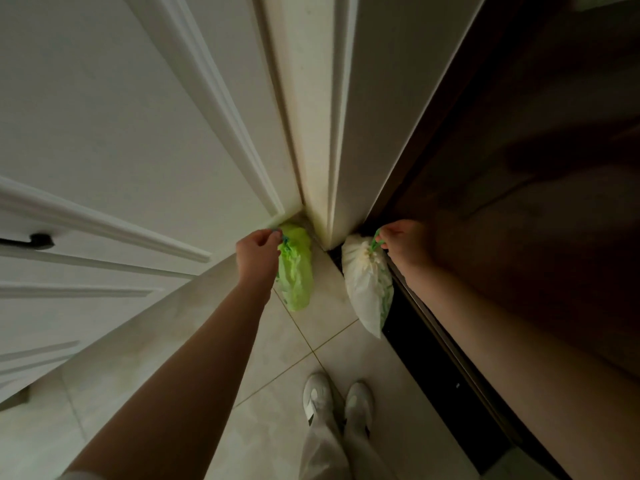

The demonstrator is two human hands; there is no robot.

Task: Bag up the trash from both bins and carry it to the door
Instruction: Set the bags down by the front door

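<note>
My left hand [257,251] is closed on the drawstring of a light green trash bag [295,271], which hangs low by the white corner post [311,133]. My right hand [401,244] grips the green drawstring of a white trash bag [367,285]. That bag hangs over the black threshold strip beside the dark brown door [519,168]. Both bags are gathered shut at the top. Whether they touch the floor I cannot tell.
A white panelled door [121,133] with a black handle [38,241] fills the left. Pale floor tiles [311,341] run between the two doors. My feet in white shoes [337,400] stand behind the bags.
</note>
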